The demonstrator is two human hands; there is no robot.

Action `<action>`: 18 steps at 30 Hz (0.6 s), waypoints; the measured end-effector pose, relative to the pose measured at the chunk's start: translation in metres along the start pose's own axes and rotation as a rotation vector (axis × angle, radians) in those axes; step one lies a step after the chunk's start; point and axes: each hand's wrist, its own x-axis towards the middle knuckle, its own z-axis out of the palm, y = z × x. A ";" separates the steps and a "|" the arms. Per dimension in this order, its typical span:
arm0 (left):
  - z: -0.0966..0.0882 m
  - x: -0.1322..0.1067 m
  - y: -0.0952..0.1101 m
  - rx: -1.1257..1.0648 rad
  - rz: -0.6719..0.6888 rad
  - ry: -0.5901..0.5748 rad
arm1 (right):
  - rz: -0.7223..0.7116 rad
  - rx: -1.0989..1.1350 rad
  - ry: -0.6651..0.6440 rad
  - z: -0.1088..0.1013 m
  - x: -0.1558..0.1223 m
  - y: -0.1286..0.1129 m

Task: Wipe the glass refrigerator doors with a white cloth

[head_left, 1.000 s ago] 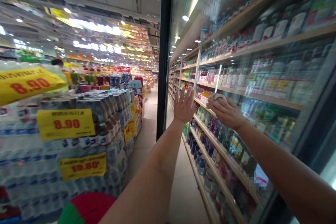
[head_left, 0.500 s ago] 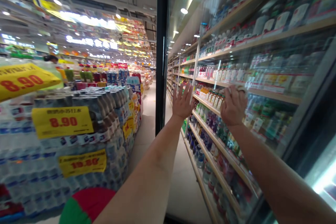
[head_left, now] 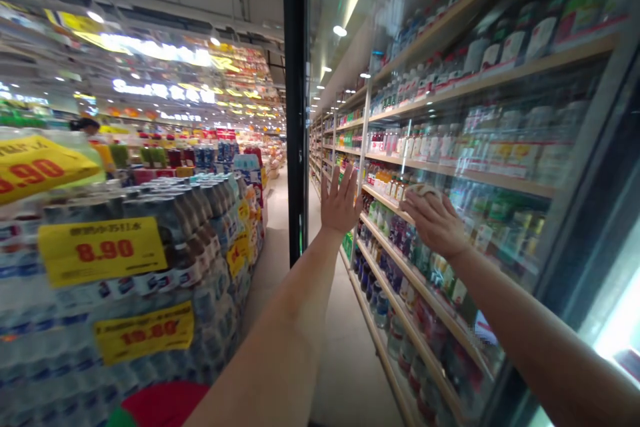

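A tall glass door (head_left: 340, 320) with a black frame (head_left: 294, 107) stands in front of me. My left hand (head_left: 341, 205) is spread against the glass near the frame, fingers up and apart, with nothing in it. To the right, my right hand (head_left: 439, 223) presses a pale, crumpled cloth (head_left: 424, 191) to the same pane. Its fingers lie over the cloth, which partly shows above them. Rows of bottles (head_left: 515, 47) on pale-edged shelves appear in the glass; whether reflected or behind it, I cannot tell.
Left of the door are stacked packs of bottles (head_left: 210, 213) with yellow price signs (head_left: 103, 250). An aisle floor (head_left: 273, 233) runs between the stack and the door frame. A person (head_left: 86, 127) is far off on the left. A red and green rounded thing (head_left: 165, 403) is at the bottom.
My right hand has moved left and slightly down across the glass with the cloth, tilting leftward. My left hand stays on the pane. The view has shifted slightly to the right.
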 end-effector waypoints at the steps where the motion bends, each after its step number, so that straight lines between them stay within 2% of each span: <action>1: 0.000 0.000 0.000 0.001 0.004 0.002 | 0.076 -0.015 0.036 0.000 0.000 0.000; 3: 0.000 0.000 0.000 -0.003 0.005 0.001 | 0.234 -0.051 0.102 -0.001 0.001 0.000; 4: 0.000 0.000 0.000 -0.007 0.002 -0.002 | 0.244 -0.050 0.105 -0.001 0.001 -0.001; 5: 0.000 0.000 0.001 -0.010 -0.002 -0.005 | 0.190 -0.028 0.081 -0.001 0.002 -0.002; 8: -0.002 0.000 0.002 -0.015 -0.016 -0.019 | -0.096 0.079 -0.023 -0.002 0.002 0.000; 9: -0.003 0.000 0.002 -0.013 -0.017 -0.023 | -0.101 0.091 -0.019 -0.002 0.002 0.003; 10: -0.003 0.000 0.002 -0.010 -0.015 -0.025 | -0.034 0.083 0.010 -0.002 0.003 0.006; 13: -0.004 0.000 0.003 -0.002 -0.006 -0.027 | 0.312 0.010 0.148 0.001 0.003 0.012; 14: -0.004 0.000 0.003 -0.001 -0.006 -0.028 | 0.372 -0.007 0.172 0.001 0.003 0.012; 15: -0.004 0.000 0.003 -0.001 -0.008 -0.028 | 0.364 -0.010 0.165 0.002 0.002 0.012; 16: -0.004 0.000 0.003 0.000 -0.011 -0.027 | 0.296 -0.001 0.134 0.002 0.001 0.011; 18: -0.004 0.000 0.003 0.005 -0.012 -0.019 | 0.064 0.033 0.034 -0.001 0.000 0.013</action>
